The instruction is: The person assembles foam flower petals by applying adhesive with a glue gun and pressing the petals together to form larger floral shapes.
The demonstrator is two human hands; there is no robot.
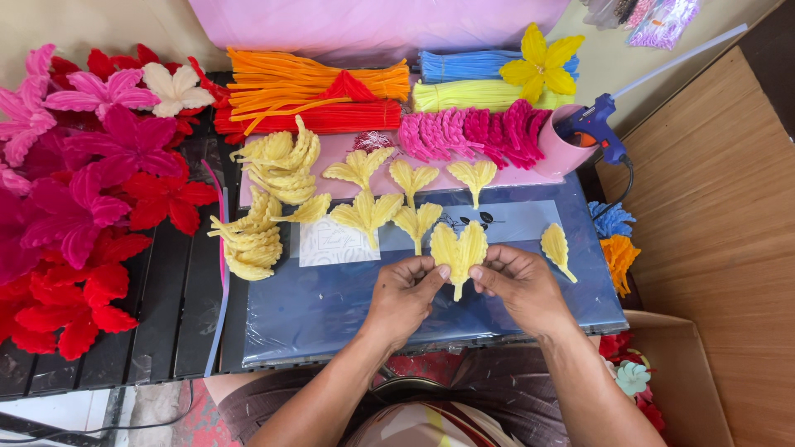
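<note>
Pinched between left hand (404, 291) and right hand (520, 285), fingers clamped on yellow petal pair (458, 252), above near edge of blue sheet (331, 306). Light, soft, easily bent; best gripped low, near twisted stem, not by fuzzy edges

A pair of pale yellow pipe-cleaner petals (458, 251), joined side by side into a heart-like fan, stands upright above the blue sheet (331, 306) on the bench. Each petal is ribbed with looped fuzzy strands and tapers downward to a short shared stem, apparently twisted together. The left hand (403, 294) and right hand (522, 285) pinch its lower edges.
</note>
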